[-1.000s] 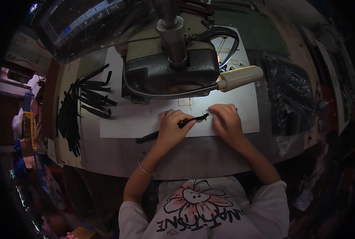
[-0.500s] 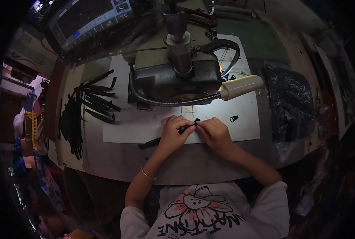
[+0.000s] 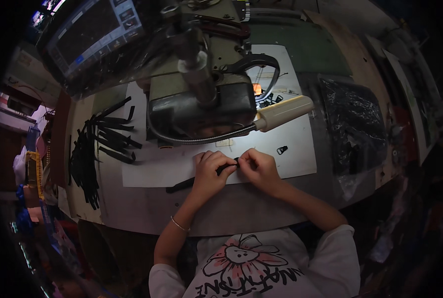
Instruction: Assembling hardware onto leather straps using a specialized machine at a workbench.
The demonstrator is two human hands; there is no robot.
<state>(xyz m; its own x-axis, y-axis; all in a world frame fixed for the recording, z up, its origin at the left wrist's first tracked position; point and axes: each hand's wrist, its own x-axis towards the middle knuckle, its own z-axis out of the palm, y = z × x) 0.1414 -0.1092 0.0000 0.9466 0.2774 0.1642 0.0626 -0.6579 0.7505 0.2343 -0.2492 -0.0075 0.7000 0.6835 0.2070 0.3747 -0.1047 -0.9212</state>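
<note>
A black webbing strap (image 3: 181,186) runs from the lower left under my left hand (image 3: 212,171), which is closed on it. At its upper end my right hand (image 3: 259,170) pinches the black tip, thumb and finger meeting close to the left fingertips. A small dark part may be there too, but the fingers cover most of it. Both hands are over the front of a white sheet (image 3: 152,176), just before the head of a sewing machine (image 3: 201,111). Right of my right hand lies a loose black buckle (image 3: 281,150).
A pile of black straps (image 3: 87,159) lies at the left. Several small black buckles (image 3: 270,102) sit under the lamp behind the cream-coloured handle (image 3: 286,113). Dark plastic wrapping (image 3: 353,129) lies at the right. A lit screen (image 3: 94,32) stands at the back left.
The whole view has shifted and tilted slightly. My hands stay together at the strap's end; less of the black tip shows between the fingers now.
</note>
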